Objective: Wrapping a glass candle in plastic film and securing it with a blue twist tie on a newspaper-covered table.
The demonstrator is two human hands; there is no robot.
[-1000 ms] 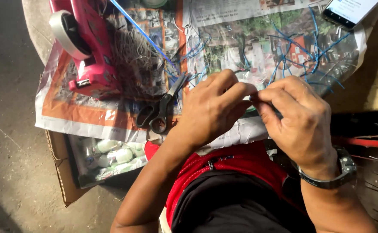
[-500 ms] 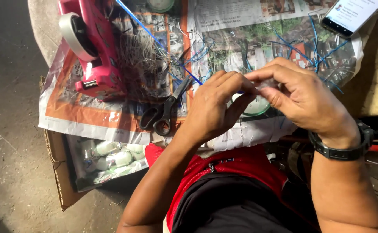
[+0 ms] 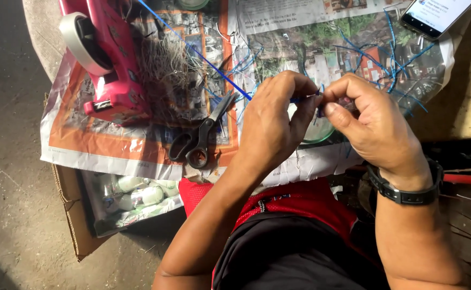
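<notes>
My left hand [image 3: 276, 123] and my right hand [image 3: 372, 123] meet fingertip to fingertip over a newspaper-covered table [image 3: 139, 145]. Both pinch the near end of a long thin blue wire [image 3: 203, 56] that runs up and to the left from my left fingers. A black wristwatch [image 3: 407, 188] is on my right wrist. Black-handled scissors [image 3: 200, 137] lie just left of my left hand. A pale green round lid [image 3: 316, 129] shows between and beneath my hands.
A pink device [image 3: 112, 59] with a white tape roll [image 3: 82, 40] lies at the far left. Loose blue wire offcuts [image 3: 396, 59] and a tangle of thin grey strands [image 3: 165, 70] litter the newspaper. A smartphone [image 3: 437, 13] sits top right. A cardboard box with small bottles [image 3: 133, 196] stands below the table.
My hands have shifted slightly right and up, and the fingertips have closed tighter on the blue wire end. The view has shifted a little.
</notes>
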